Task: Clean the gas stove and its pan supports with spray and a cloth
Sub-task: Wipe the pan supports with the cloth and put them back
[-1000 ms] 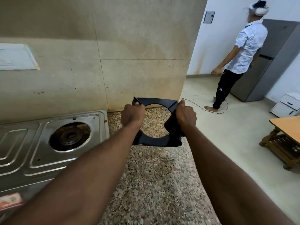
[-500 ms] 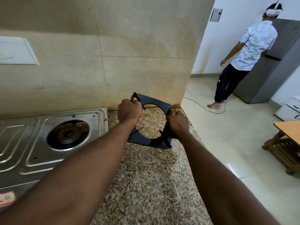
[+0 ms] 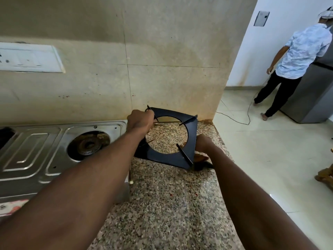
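Head view has the left hand (image 3: 139, 121) curled tight round the far-left corner of the black pan support (image 3: 169, 158), fingers wrapped over the rim beside one upright prong. The right hand (image 3: 204, 144) sits against the support's right-hand corner. Its fingers are hidden behind the metal, so I cannot tell whether they grip the rim or only press on it. A brown and dark wad (image 3: 200, 157) lies just under that palm; it may be the cloth, but that is not clear. The support stands tilted over the granite counter (image 3: 162, 204), the end at the left fingers raised and the end nearest the right wrist low, touching the stone or close to it. It is off the stove (image 3: 36, 150), whose bare burner (image 3: 88, 144) lies outward of the left knuckles. The main risk, as I judge it, is a slip. If the plate is wet or greasy, the one sure grip sits at a single corner, and hard rubbing from the right side could twist the frame out of the left fingers and drop it on the stone. The prong beside those fingers could nick them in such a twist. Beyond the right fingers the counter ends soon, so a sideways shove could send the support over the edge to the floor. The wall (image 3: 171, 87) just past the left fingertips could be scraped by the raised corner.
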